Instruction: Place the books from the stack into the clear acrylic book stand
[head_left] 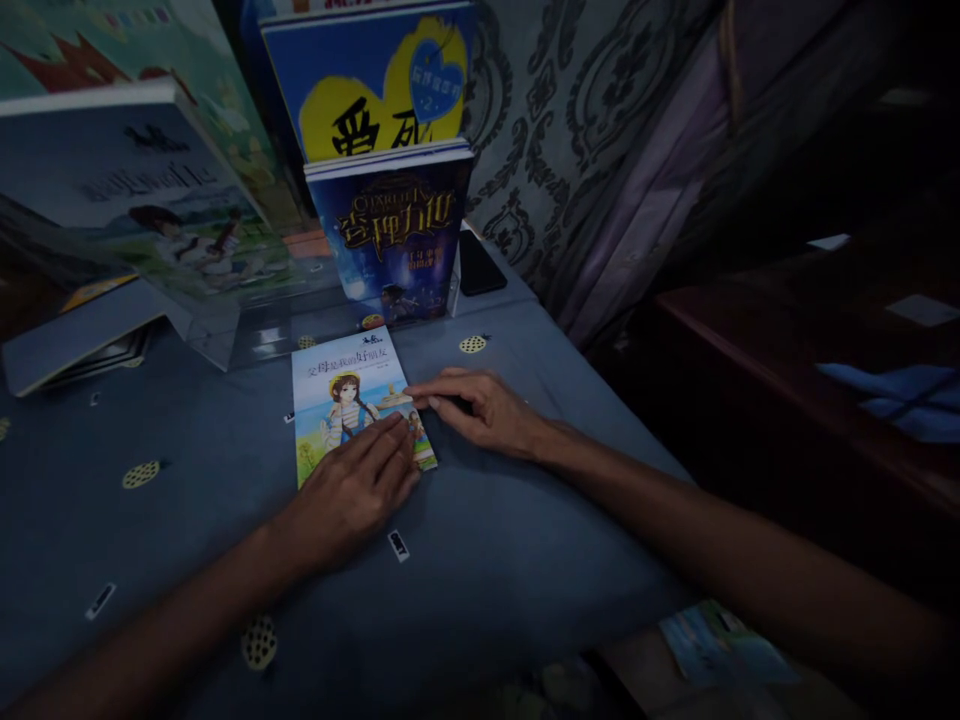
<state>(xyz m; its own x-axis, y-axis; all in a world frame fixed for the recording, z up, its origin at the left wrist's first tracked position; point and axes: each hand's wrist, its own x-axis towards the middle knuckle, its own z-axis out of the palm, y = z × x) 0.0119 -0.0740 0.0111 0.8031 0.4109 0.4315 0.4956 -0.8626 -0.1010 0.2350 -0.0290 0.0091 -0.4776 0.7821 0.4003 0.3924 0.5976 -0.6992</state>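
Observation:
A thin picture book [341, 385] with a girl in a hat on its cover lies flat on the blue cloth-covered table [187, 520]. My left hand [356, 490] rests flat on the book's lower right part, fingers stretched out. My right hand [480, 405] lies beside the book's right edge, its fingertips touching that edge, fingers extended and close together.
Behind the book a dark blue book [390, 235] stands upright in a clear stand, with a blue and yellow book [371, 75] behind it. A larger book [142, 200] leans at the left. A dark phone [480, 265] lies by the curtain. A dark wooden surface [810, 340] is at right.

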